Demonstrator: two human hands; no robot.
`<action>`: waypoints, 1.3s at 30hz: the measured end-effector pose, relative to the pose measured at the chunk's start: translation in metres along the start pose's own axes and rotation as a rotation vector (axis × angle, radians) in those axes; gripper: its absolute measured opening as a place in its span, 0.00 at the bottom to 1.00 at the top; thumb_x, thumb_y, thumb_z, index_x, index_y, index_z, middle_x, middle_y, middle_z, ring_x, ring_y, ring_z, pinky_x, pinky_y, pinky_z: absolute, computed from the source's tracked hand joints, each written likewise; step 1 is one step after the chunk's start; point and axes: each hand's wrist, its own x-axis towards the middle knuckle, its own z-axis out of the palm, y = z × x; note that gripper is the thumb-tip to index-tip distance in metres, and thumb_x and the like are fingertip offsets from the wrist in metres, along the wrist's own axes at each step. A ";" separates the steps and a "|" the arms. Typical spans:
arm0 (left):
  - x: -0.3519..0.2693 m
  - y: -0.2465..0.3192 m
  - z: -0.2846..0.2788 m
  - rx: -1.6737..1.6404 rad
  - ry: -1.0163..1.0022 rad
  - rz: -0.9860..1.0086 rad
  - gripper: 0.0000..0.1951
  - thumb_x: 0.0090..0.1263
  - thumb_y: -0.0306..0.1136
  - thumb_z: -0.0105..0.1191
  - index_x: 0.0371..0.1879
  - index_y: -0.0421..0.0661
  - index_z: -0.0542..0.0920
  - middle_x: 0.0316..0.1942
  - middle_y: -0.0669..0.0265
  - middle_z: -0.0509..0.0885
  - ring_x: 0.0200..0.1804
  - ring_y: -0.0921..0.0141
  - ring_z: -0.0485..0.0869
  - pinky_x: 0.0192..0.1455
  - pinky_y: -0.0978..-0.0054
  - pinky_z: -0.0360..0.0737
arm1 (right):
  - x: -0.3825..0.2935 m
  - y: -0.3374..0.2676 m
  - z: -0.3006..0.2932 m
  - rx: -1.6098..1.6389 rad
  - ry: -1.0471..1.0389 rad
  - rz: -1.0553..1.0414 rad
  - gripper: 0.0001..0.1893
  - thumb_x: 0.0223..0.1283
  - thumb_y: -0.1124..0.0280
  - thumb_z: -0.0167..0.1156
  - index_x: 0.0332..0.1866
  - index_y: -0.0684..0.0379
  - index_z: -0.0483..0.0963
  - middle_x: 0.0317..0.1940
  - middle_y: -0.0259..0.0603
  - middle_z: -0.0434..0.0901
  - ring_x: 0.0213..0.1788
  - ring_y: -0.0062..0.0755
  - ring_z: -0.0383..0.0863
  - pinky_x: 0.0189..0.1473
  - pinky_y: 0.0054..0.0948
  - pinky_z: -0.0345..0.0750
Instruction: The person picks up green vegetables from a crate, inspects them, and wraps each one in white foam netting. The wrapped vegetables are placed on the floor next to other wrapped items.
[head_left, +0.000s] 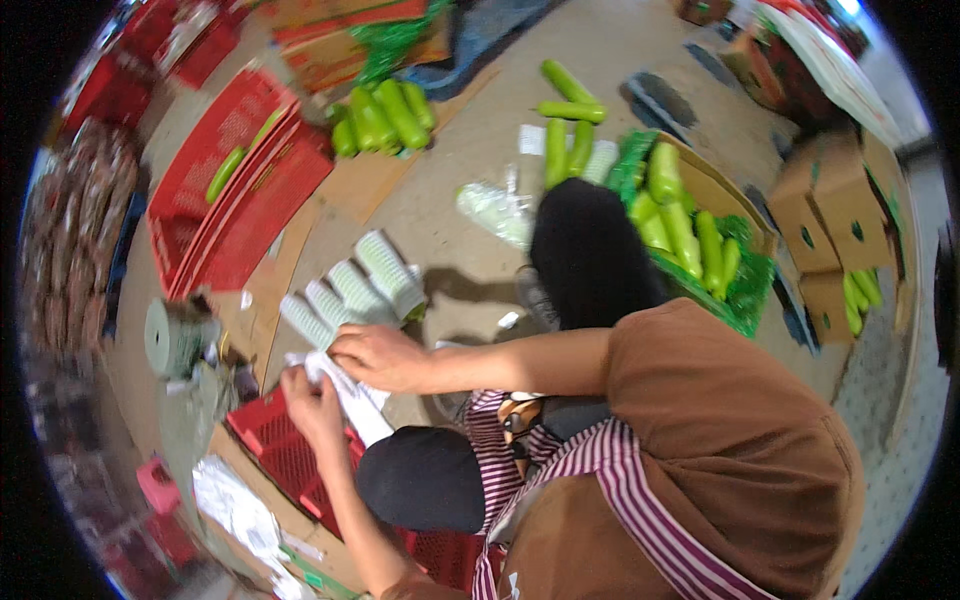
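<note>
My left hand (309, 405) pinches a white, soft sheet or foam sleeve (352, 397) over a red plastic crate (274, 442). Bent over the other side of that white material is my right hand (382, 360), its fingertips on or against it. Whether anything lies inside the folds is hidden. Just beyond my right hand, several long green gourds in white foam netting (349, 289) lie side by side on the floor. The end of the nearest wrapped one is partly covered by my right hand.
Red crates (240, 187) stand at upper left, near bare green gourds (386, 116) on cardboard. A cardboard box (720, 176) of gourds with green film is beside my right knee. A plastic roll (176, 337) stands left. White bags (236, 499) lie lower left.
</note>
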 end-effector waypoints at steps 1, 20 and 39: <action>0.008 0.010 -0.008 -0.071 -0.017 -0.016 0.14 0.59 0.23 0.57 0.44 0.34 0.77 0.42 0.53 0.76 0.45 0.53 0.77 0.48 0.63 0.75 | 0.006 -0.014 -0.006 0.015 0.050 0.026 0.12 0.63 0.67 0.56 0.38 0.66 0.80 0.37 0.50 0.79 0.41 0.53 0.80 0.43 0.46 0.76; 0.069 0.128 -0.049 -0.769 -0.179 -0.157 0.19 0.67 0.28 0.56 0.57 0.39 0.78 0.51 0.64 0.82 0.50 0.71 0.82 0.51 0.76 0.79 | 0.031 -0.120 -0.140 -0.031 0.040 -0.468 0.18 0.54 0.66 0.68 0.48 0.63 0.78 0.44 0.45 0.78 0.45 0.45 0.82 0.44 0.40 0.80; 0.073 0.212 0.045 -1.547 -0.073 -0.446 0.24 0.79 0.36 0.50 0.69 0.39 0.66 0.60 0.61 0.76 0.60 0.70 0.77 0.63 0.72 0.74 | 0.064 -0.066 -0.173 0.000 0.144 0.039 0.12 0.61 0.65 0.64 0.39 0.65 0.77 0.35 0.47 0.78 0.38 0.45 0.80 0.42 0.37 0.77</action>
